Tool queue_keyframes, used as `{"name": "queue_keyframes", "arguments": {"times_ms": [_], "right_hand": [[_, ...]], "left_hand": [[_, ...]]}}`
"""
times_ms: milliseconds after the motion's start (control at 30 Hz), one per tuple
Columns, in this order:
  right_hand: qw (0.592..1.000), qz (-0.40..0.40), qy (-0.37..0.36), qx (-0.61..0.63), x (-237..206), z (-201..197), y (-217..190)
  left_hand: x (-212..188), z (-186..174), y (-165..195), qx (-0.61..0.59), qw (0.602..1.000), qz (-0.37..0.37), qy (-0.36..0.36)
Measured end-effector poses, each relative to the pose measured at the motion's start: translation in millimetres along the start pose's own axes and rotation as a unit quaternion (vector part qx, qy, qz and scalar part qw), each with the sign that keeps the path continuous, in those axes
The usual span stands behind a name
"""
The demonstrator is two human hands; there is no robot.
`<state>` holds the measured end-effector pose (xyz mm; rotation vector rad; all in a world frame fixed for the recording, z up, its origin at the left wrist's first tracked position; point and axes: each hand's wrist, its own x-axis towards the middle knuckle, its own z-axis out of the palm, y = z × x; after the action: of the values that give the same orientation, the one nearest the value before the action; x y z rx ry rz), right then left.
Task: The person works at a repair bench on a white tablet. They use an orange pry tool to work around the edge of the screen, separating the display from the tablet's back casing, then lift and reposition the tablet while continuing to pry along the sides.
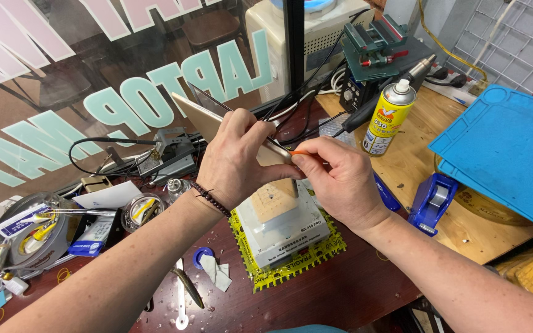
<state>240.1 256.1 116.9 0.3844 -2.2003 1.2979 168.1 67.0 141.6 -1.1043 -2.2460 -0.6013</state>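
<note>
Phone panel [208, 117], thin, flat and gold-backed, sits tilted edge-up above the middle of the table [340, 290], and I see it gripped in my left hand [237, 157]. That hand comes in from the lower left with the forearm stretched diagonally, a dark beaded bracelet [212, 198] at the wrist, the fingers [260, 132] wrapped over the panel's lower end and pinching it from both faces. My right hand [340, 179] reaches in from the lower right, wrist bent inward, its fingers pressed together around a thin orange-tipped tool [300, 152] whose tip meets the panel's edge just beside my left thumb. Under both hands stands a grey box-shaped heating unit [282, 225] on a yellow-and-black mat [291, 271]. To the left a round metal tin [26, 231] holds small tubes and tweezers, and a small clear dish [142, 209] next to it holds bits I cannot make out. A yellow spray can [387, 117] stands upright to the right, near a blue tape dispenser [433, 200] and a blue silicone mat [507, 148].
</note>
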Motion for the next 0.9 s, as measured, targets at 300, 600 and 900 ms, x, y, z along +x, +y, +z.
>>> {"name": "queue_keyframes", "arguments": {"times_ms": [300,600,900], "right_hand": [[1.0,-0.024,-0.007,-0.005,1.0,-0.7,1.4],[1.0,-0.025,-0.002,-0.017,-0.9,1.0,3.9],[0.999,-0.037,-0.008,-0.025,-0.7,0.0,5.0]], "left_hand": [[1.0,0.6,1.0,-0.008,1.0,-0.005,-0.003],[1.7,0.4,1.2,-0.012,1.0,0.007,0.008],[1.4,0.8,1.2,-0.013,1.0,-0.001,0.004]]}}
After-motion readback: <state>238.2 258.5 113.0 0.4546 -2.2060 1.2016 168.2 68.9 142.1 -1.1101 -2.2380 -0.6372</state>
